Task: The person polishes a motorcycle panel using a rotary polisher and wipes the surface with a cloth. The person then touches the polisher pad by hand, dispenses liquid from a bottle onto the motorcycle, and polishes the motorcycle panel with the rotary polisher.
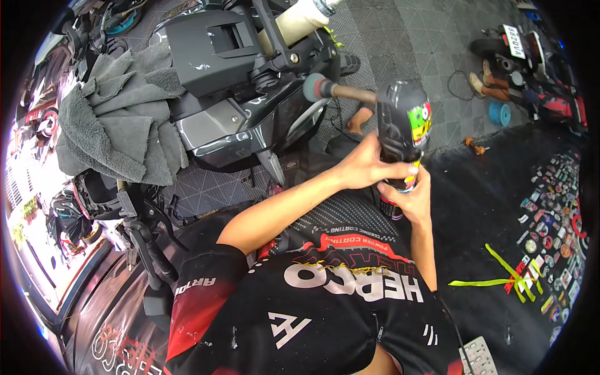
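A black bottle (403,115) with a green, yellow and red label stands out in front of my chest. My left hand (369,164) is wrapped round its lower part from the left, with the thumb across the front. My right hand (412,195) closes round the lower end from the other side, its thumb pointing left. A dark piece with a red band shows below my hands, partly covered by them. Just left of the bottle is a tan rod with a round grey-green and reddish end (317,87); the bottle hides its other end.
A black motorcycle (244,128) fills the upper left, with grey towels (119,119) draped on it. Someone's bare foot (359,120) shows behind the bottle. Far right are another motorbike (550,94), a blue roll (499,113) and a sticker-covered black surface (500,206). A power strip (479,356) lies lower right.
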{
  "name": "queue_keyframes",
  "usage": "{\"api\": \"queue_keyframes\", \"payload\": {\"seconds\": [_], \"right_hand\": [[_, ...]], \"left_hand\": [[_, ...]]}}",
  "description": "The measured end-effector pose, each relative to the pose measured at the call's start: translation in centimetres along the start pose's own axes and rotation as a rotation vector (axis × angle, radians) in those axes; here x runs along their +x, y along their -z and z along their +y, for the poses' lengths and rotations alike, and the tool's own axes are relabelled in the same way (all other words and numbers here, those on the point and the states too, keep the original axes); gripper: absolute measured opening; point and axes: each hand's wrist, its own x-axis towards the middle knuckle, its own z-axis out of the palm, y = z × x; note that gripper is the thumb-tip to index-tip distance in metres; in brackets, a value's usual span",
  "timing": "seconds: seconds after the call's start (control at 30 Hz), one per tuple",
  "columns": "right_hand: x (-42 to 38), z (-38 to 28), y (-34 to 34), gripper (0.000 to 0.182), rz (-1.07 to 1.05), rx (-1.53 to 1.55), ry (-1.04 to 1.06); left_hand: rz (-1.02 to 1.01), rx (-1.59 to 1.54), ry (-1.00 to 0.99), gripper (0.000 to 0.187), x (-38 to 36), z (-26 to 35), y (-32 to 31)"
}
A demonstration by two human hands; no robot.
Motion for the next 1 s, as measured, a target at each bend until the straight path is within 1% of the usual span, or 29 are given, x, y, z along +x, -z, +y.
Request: {"api": "queue_keyframes", "payload": {"seconds": [0.03, 0.07, 0.17, 0.2, 0.23, 0.27, 0.3, 0.33, 0.43, 0.47, 0.5, 0.57, 0.6, 0.63, 0.67, 0.7, 0.73, 0.77, 0.8, 0.83, 0.87, 0.9, 0.93, 0.97, 1.0], "right_hand": [[-0.2, 0.3, 0.5, 0.051, -0.017, 0.022, -0.003], [-0.5, 1.1, 1.0, 0.05, -0.046, 0.053, -0.036], [-0.9, 2.5, 1.5, 0.055, -0.122, 0.169, -0.118], [-0.9, 2.6, 1.2, 0.059, -0.126, 0.183, -0.102], [-0.7, 2.5, 0.7, 0.062, -0.129, 0.194, -0.085], [-0.6, 2.2, 0.5, 0.067, -0.133, 0.158, -0.116], [-0.3, 2.0, 0.2, 0.067, -0.125, 0.133, -0.111], [-0.1, 2.0, 0.1, 0.067, -0.142, 0.134, -0.099], [0.3, 2.1, -0.1, 0.066, -0.167, 0.119, -0.08], [0.4, 2.3, 0.0, 0.066, -0.174, 0.123, -0.065], [0.5, 2.4, 0.0, 0.066, -0.182, 0.126, -0.049], [0.2, 3.2, 0.7, 0.067, -0.188, 0.143, 0.015], [0.0, 3.6, 1.0, 0.069, -0.218, 0.186, -0.031], [-0.3, 4.1, 1.4, 0.071, -0.251, 0.23, -0.075], [-1.3, 8.1, 2.5, 0.076, -0.244, 0.156, -0.036], [-1.5, 7.9, 2.2, 0.083, -0.214, 0.194, 0.021], [-2.8, 9.3, 2.0, 0.082, -0.165, 0.276, 0.023], [-2.9, 9.4, 2.3, 0.082, -0.197, 0.307, 0.031], [-3.0, 9.5, 2.6, 0.081, -0.23, 0.339, 0.039], [-2.6, 8.4, 3.0, 0.08, -0.256, 0.385, 0.047], [-2.2, 7.4, 3.4, 0.08, -0.284, 0.432, 0.055], [-2.1, 7.4, 3.5, 0.078, -0.224, 0.543, 0.043], [-1.8, 6.5, 3.9, 0.079, -0.196, 0.552, 0.055], [-1.5, 5.7, 4.5, 0.08, -0.156, 0.554, 0.063], [-1.3, 5.5, 5.1, 0.081, -0.125, 0.581, 0.083]], "left_hand": [[-0.014, 0.015, -0.02, 0.071, -0.2, -0.4, -0.2], [-0.091, 0.068, 0.063, 0.077, -0.5, -0.7, 0.4], [-0.05, 0.048, 0.095, 0.083, -1.2, -2.1, 0.5], [-0.065, 0.112, 0.089, 0.086, -1.4, -2.2, 0.9], [-0.049, 0.102, 0.085, 0.085, -1.6, -2.2, 1.1], [-0.033, 0.091, 0.08, 0.085, -1.8, -2.2, 1.1], [-0.016, 0.079, 0.076, 0.084, -2.1, -2.2, 1.1], [-0.005, 0.09, 0.053, 0.075, -2.2, -1.8, 1.1], [-0.013, 0.072, 0.112, 0.067, -2.4, -1.3, 1.6], [0.005, 0.024, 0.075, 0.063, -2.4, -1.1, 1.2], [0.042, 0.034, 0.094, 0.065, -2.6, -1.1, 1.0], [0.041, 0.163, 0.114, 0.076, -2.9, -1.1, 0.9], [0.075, 0.213, 0.185, 0.089, -3.5, -2.2, 0.9], [0.06, 0.327, 0.197, 0.097, -3.7, -1.4, 0.4], [0.002, 0.46, 0.199, 0.095, -3.7, -0.2, -0.1], [-0.054, 0.601, 0.202, 0.094, -3.6, 1.2, -0.6], [-0.093, 0.683, 0.118, 0.097, -3.5, 2.8, -1.3], [-0.123, 0.769, 0.038, 0.1, -4.0, 3.9, -1.9], [-0.193, 0.995, 0.079, 0.108, -5.9, 4.1, -2.1], [-0.227, 1.103, 0.225, 0.106, -7.7, 5.5, -2.3], [-0.284, 1.158, 0.252, 0.098, -9.3, 7.4, -1.4], [-0.353, 1.211, 0.278, 0.091, -10.7, 9.8, -0.2], [-0.231, 1.196, 0.368, 0.068, -11.4, 14.5, 0.1], [0.165, 1.13, 0.385, 0.04, -12.0, 19.2, -0.5], [0.695, 1.259, 0.224, 0.031, -13.4, 22.1, -1.6]]}}
